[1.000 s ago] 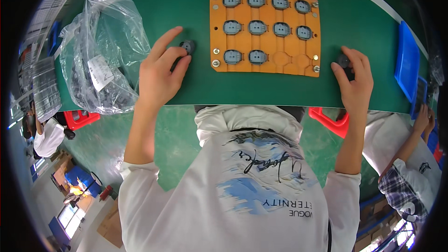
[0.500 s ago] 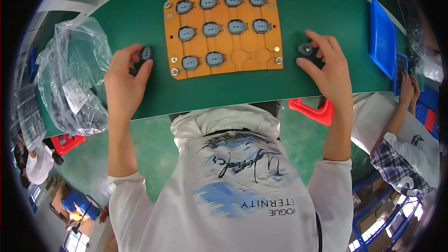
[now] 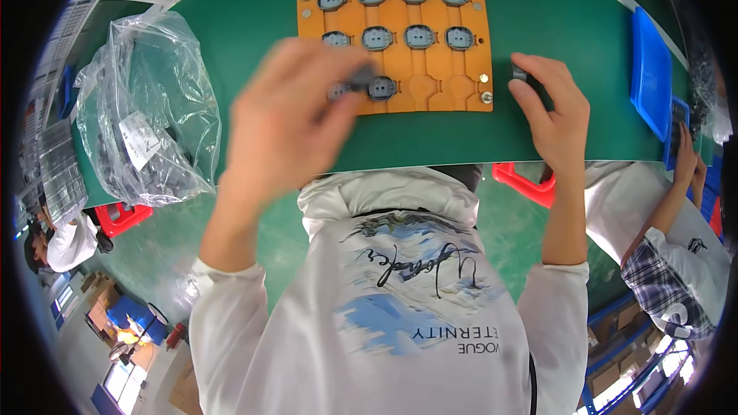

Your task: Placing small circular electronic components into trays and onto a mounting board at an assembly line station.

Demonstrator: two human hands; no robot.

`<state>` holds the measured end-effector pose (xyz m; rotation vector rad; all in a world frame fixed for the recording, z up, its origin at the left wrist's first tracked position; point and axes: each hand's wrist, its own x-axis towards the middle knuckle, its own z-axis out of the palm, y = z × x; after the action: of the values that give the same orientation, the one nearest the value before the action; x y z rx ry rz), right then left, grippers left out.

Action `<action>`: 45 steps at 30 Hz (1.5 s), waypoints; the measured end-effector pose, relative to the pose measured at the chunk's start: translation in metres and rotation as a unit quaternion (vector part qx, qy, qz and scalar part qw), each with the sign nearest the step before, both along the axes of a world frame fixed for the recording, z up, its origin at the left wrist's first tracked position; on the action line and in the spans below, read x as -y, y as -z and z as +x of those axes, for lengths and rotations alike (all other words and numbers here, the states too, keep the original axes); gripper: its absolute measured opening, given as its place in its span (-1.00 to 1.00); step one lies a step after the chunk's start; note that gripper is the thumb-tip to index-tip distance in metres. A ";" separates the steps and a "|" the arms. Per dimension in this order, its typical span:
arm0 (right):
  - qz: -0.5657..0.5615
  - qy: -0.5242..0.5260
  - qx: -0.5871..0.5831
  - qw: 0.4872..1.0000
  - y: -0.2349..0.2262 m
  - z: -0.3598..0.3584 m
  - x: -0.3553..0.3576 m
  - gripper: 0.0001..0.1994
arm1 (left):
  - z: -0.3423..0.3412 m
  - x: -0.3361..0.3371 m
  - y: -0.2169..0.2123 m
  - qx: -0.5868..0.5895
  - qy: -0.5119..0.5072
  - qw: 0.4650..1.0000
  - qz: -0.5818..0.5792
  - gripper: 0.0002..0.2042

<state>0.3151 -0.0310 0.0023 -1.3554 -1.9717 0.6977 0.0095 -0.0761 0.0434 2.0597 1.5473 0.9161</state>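
Note:
An orange tray (image 3: 400, 64) lies on the green table, with grey-and-black oval parts (image 3: 419, 36) seated in most of its recesses. Two recesses in the near row, toward the right, show bare orange. My left hand (image 3: 288, 119), smeared by motion, hangs over the tray's near left corner and hides part of it. Between its thumb and fingers is a small dark part (image 3: 358, 77). Beside the tray's right edge, my right hand (image 3: 557, 107) pinches another small dark part (image 3: 518, 71), mostly covered by the fingers.
A clear plastic bag (image 3: 157, 84) with dark parts inside rests on the table at the left. Blue trays (image 3: 649, 73) stand at the right, where a co-worker's hands (image 3: 683, 161) are busy. Red stools (image 3: 530, 184) show below the table edge.
My left hand has swung right from beside the tray to over its near left corner, carrying the dark part. The right hand has stayed near the tray's right side, its part turned.

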 end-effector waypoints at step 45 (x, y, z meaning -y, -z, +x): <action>0.094 -0.245 0.119 0.957 -0.013 -0.036 -0.013 -0.68 | 0.048 -0.031 0.029 -0.136 0.175 0.975 0.023 -0.85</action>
<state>0.2794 -0.0181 0.0148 -0.8687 -2.5363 0.5600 0.0570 -0.0454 0.0148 2.4700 1.2289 0.5615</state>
